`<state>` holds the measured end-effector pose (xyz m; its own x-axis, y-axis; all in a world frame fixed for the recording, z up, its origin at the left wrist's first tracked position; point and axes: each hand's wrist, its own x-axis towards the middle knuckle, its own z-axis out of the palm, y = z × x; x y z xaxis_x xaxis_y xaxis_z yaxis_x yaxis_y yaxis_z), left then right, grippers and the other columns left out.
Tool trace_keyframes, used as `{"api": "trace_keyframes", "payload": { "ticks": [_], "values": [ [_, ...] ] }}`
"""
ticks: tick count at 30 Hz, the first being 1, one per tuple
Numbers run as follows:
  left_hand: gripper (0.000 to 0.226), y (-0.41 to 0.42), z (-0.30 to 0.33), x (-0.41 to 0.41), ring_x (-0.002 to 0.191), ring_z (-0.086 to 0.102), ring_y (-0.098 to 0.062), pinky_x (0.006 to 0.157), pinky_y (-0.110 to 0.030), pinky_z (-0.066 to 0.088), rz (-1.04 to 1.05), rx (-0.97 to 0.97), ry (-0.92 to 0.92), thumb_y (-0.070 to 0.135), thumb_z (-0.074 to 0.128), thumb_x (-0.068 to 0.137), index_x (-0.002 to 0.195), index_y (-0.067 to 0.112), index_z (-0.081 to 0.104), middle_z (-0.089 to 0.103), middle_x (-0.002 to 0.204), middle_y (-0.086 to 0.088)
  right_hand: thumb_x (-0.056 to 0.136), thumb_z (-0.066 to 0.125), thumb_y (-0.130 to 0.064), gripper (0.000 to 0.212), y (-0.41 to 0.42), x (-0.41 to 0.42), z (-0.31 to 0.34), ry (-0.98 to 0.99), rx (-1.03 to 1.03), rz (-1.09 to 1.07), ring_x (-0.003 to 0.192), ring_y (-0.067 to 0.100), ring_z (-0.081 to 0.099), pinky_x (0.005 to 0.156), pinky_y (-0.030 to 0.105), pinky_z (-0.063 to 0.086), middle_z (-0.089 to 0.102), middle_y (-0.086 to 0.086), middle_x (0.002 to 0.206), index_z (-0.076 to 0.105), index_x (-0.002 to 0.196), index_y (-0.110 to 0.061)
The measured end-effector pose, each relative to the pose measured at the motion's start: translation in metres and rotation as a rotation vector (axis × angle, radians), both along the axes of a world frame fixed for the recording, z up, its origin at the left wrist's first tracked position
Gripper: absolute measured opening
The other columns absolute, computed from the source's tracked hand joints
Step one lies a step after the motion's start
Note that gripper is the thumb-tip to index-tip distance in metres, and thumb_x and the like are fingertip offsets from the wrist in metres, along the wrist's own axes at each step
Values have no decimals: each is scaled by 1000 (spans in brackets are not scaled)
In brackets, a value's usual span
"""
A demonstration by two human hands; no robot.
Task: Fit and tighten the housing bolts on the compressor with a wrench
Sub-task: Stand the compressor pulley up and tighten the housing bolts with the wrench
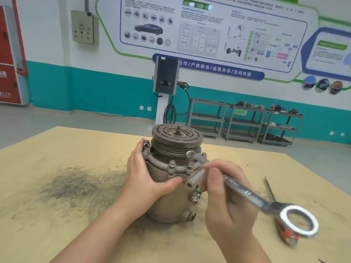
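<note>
- grey metal compressor [171, 185]: upright on the tan table [57, 158], pulley on top, bolts [172, 164] round its flange.
- left hand [146, 179]: fingers wrapped round the housing, steadying it.
- right hand [226, 196]: grips the wrench [247, 194]; shaft slants up-left toward the right-side bolts, ring end trailing toward the person.

teal-banded wall [95, 88], poster boards [209, 31], grey shelving carts [245, 122].
</note>
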<state>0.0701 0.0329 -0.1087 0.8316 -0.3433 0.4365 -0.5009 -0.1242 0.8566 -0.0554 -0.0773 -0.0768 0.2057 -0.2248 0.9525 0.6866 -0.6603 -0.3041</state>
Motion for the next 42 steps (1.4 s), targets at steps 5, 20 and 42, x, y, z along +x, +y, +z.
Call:
{"api": "trace_keyframes", "payload": {
  "ticks": [5,20,42],
  "values": [
    [138,2,4,-4,145,23,-7,121,-43,27,-16,14,21,71,73,41,155,37,3,22,144,21,90,47,-16,34,-13,1,13,80,727,335,44,14,46,46,17,37,52,0,52,67,65,-23],
    [138,3,7,-7,146,24,-10,121,-45,28,-32,13,29,70,74,42,156,35,2,23,155,13,75,53,-18,17,-38,13,16,336,997,703,39,14,36,38,20,32,43,4,51,63,63,-12],
    [135,3,1,-3,146,26,-10,120,-46,28,-25,-12,1,73,78,42,152,45,4,25,153,12,94,63,-29,19,0,11,-12,37,-254,-129,64,5,50,59,16,40,58,-4,73,70,91,-12]
  ]
}}
